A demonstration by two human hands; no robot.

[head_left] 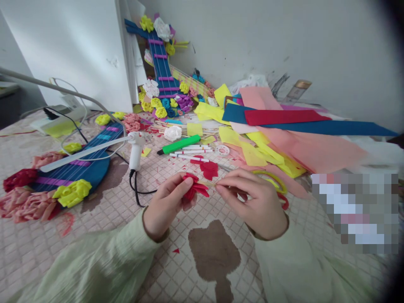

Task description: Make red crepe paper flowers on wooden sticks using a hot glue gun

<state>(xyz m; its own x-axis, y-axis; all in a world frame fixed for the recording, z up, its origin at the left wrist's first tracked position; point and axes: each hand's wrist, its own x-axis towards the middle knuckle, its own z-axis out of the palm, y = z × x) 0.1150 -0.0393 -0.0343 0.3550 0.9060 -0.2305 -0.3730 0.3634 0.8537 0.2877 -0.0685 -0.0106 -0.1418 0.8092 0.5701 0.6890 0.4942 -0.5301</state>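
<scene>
My left hand (pixel 166 204) is closed around a small red paper flower (pixel 194 188), thumb pressed on its petals. My right hand (pixel 252 200) pinches a thin wooden stick (pixel 211 183) that runs into the flower from the right. Both hands hover low over the patterned cloth (pixel 176 269), close together, with pale green sleeves showing. More red paper pieces (pixel 208 168) lie just beyond the flower. A white glue gun (pixel 136 149) with a black cord stands to the left of my left hand.
A blue paper guitar (pixel 78 168) with yellow, pink and red flowers lies at left; another (pixel 160 63) leans on the wall. A green marker (pixel 179 144), white pens (pixel 192 152), a tape roll (pixel 222 150), yellow scissors (pixel 271 179) and coloured paper sheets (pixel 284 126) fill the far side.
</scene>
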